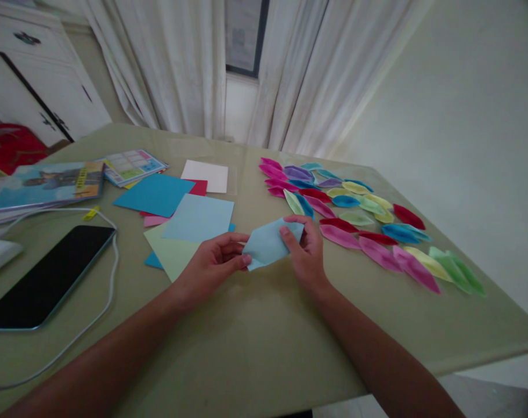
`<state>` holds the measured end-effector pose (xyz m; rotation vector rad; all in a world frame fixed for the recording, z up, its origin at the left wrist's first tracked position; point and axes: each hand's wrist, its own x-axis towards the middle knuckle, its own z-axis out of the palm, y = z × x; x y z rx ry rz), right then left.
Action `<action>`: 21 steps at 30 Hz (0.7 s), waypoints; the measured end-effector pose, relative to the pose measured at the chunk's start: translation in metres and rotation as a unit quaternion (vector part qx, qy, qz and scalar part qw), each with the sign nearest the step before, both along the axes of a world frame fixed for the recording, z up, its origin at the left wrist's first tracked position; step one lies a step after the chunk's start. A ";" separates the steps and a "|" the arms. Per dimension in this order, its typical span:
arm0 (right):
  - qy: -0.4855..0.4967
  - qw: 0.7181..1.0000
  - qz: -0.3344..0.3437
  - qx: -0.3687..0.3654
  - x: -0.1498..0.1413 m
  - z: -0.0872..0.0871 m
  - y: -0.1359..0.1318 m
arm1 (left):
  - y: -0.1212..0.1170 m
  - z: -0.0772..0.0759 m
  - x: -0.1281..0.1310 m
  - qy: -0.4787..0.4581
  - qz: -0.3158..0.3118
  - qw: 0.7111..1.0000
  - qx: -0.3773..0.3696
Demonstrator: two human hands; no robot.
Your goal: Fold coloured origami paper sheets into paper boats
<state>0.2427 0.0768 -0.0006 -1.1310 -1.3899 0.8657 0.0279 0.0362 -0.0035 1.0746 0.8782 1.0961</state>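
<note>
A light blue sheet of folded paper (268, 244) is held just above the table, between both hands. My left hand (220, 255) pinches its left corner with thumb and fingers. At the opposite end, my right hand (306, 249) grips the paper, its thumb on top and fingers behind. Loose square sheets lie beyond my left hand: a light blue sheet (201, 217), a pale green sheet (172, 252), a darker blue sheet (155, 194) and a white sheet (205, 175). To the right of my right hand spread several folded paper petals (340, 235) in pink, red, blue, yellow, green and purple.
A tablet (50, 276) with a white cable (115, 255) lies at the left of the table (255, 348). Behind it are a stack of books (46, 183) and a printed card (133, 165). Curtains (172, 69) hang beyond the far edge; a wall (464, 116) stands at right.
</note>
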 end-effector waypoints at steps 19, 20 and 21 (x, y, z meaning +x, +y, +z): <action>0.046 0.997 0.038 -0.055 -0.001 -0.008 0.009 | -0.005 0.010 -0.003 0.196 0.166 0.951 0.169; 0.050 0.996 0.039 -0.058 -0.002 -0.009 0.009 | -0.005 0.009 -0.003 0.193 0.163 0.954 0.162; 0.052 0.996 0.039 -0.060 -0.002 -0.009 0.009 | -0.005 0.009 -0.003 0.188 0.159 0.957 0.151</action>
